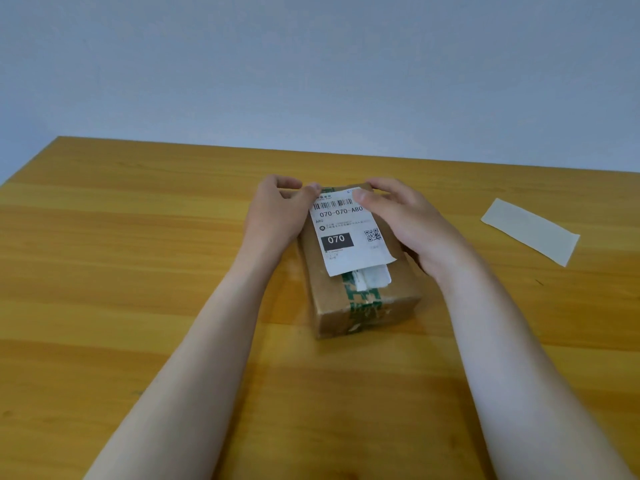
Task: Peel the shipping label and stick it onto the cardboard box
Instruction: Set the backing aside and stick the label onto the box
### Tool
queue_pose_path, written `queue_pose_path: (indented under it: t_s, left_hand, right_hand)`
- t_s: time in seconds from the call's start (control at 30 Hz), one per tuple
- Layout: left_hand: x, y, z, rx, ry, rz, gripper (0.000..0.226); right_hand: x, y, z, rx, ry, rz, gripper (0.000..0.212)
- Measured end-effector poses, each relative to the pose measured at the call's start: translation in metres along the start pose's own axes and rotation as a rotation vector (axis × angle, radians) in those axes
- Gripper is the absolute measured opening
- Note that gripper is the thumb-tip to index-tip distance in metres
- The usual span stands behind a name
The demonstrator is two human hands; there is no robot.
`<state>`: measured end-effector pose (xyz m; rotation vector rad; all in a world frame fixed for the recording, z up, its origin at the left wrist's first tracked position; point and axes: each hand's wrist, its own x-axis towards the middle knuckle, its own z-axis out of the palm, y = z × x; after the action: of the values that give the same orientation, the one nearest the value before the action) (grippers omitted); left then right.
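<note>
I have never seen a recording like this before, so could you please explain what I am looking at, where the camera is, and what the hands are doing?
There is no machine here: a person works with two bare hands, and the single picture comes from a wide-angle camera worn on their head, looking forward and down. That is why both forearms reach in from the bottom edge.

On the wooden table stands a small cardboard box sealed with green printed tape. A white shipping label, with a barcode and the number 070, lies along the box top. The left hand pinches the label's far left corner, and the right hand presses its far right corner with the thumb. The label's near edge looks slightly lifted, so it seems not fully stuck down yet.

To the right lies a pale strip of paper, probably the peeled backing.
</note>
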<state>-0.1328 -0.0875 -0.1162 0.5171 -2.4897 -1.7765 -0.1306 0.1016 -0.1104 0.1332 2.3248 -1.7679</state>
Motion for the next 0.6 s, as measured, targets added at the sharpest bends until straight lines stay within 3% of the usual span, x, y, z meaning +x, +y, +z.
queue_pose_path:
  t_s: [0.07, 0.17, 0.27, 0.43, 0.6]
  left_hand:
    - [-0.002, 0.005, -0.006, -0.014, -0.065, 0.021, 0.042]
    - [-0.01, 0.013, -0.012, 0.101, -0.311, 0.047, 0.057]
    - [-0.01, 0.011, -0.016, 0.109, -0.424, 0.05, 0.078]
    - [-0.007, 0.009, -0.016, 0.106, -0.452, 0.073, 0.082]
    - [-0.007, 0.009, -0.012, 0.098, -0.402, 0.07, 0.069]
  right_hand:
    - [0.0, 0.002, -0.008, -0.008, -0.115, -0.006, 0.095]
    - [0.0, 0.006, -0.018, -0.091, -0.254, -0.012, 0.121]
    - [-0.001, 0.006, -0.02, -0.141, -0.283, -0.013, 0.132]
    - [-0.003, 0.004, -0.016, -0.167, -0.269, -0.023, 0.132]
    - [-0.007, 0.0, -0.013, -0.151, -0.219, -0.023, 0.099]
